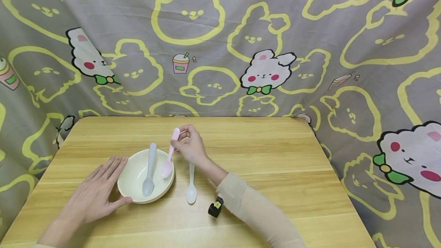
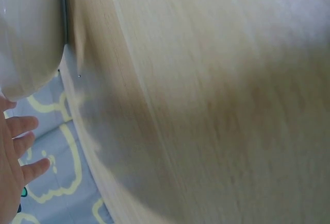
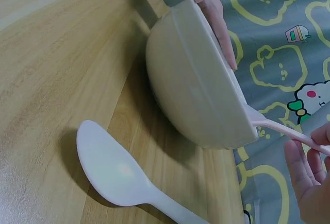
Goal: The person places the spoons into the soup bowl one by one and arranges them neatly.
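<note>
A cream bowl (image 1: pixel 135 169) stands on the table. My left hand (image 1: pixel 97 191) rests against its left side, fingers straight and thumb spread along the near rim. Inside the bowl leans a pale grey-blue spoon (image 1: pixel 151 167), handle up over the far rim. My right hand (image 1: pixel 193 147) pinches a pink spoon (image 1: pixel 167 167) by its handle; the bowl end of that spoon is inside the right rim of the cream bowl. Under my right hand, a white spoon (image 1: pixel 191 193) lies on the table, its handle end hidden. In the right wrist view, the white spoon (image 3: pixel 116 167) appears close up.
The wooden table (image 1: pixel 275 186) reaches back to a grey patterned curtain (image 1: pixel 213 49), which also hangs at both sides. A small black object (image 1: pixel 215 208) with a yellow mark is by my right cuff.
</note>
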`<state>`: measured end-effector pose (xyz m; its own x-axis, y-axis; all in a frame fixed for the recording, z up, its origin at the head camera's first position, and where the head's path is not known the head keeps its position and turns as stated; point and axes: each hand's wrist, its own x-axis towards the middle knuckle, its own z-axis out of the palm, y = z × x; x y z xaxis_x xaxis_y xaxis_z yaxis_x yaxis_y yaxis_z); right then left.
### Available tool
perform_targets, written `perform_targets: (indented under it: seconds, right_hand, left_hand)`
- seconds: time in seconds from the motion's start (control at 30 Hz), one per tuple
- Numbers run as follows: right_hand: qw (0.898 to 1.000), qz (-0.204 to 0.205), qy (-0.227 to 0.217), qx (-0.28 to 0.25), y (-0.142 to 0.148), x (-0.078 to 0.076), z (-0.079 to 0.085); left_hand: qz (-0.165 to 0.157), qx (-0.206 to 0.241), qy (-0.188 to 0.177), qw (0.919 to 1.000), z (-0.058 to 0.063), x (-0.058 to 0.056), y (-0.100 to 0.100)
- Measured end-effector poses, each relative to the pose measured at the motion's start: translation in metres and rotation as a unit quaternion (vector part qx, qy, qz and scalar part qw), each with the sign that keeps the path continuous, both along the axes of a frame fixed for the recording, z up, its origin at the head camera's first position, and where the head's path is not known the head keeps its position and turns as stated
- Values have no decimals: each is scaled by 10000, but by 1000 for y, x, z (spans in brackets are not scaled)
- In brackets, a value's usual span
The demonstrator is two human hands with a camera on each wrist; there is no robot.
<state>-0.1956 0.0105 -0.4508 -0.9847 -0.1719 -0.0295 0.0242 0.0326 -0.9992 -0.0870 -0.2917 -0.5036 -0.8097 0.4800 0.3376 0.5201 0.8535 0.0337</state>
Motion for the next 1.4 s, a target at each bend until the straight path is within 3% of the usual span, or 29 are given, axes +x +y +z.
perform_targets:
  seconds: [1.0,1.4]
  right_hand:
    - [9966,607,162,533,-9,-5,-24]
    - [9935,621,342,896,-16,-8,-30]
  left_hand:
    - [42,18,-69,10000,0,0,1]
    - [25,18,-54,10000,-1,0,1]
